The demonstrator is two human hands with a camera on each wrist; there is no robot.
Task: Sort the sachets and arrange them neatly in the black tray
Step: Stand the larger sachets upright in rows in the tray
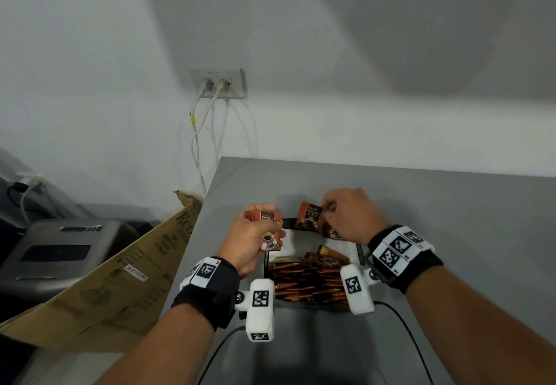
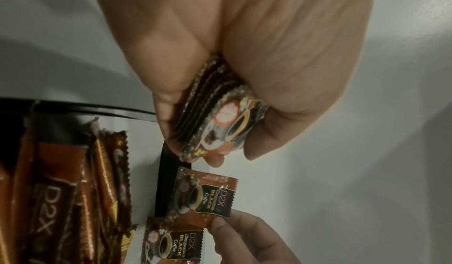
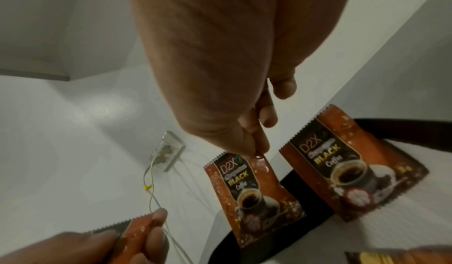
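My left hand (image 1: 255, 231) grips a stack of several orange-brown D2X coffee sachets (image 2: 220, 119) over the black tray's far left corner. My right hand (image 1: 340, 219) pinches the top corner of one D2X sachet (image 1: 310, 215) (image 3: 254, 194), lifted above the tray's far edge. Another like sachet (image 3: 354, 171) lies flat on the white liner just to its right. The black tray (image 1: 359, 253) holds a row of brown stick sachets (image 1: 307, 279) on edge in its near half.
The grey table (image 1: 436, 204) has bare room to the right and behind the tray. A cardboard box (image 1: 120, 273) leans at the table's left edge. A wall socket (image 1: 218, 83) with white cables (image 1: 197, 140) is behind. Black cables (image 1: 406, 330) run near the front edge.
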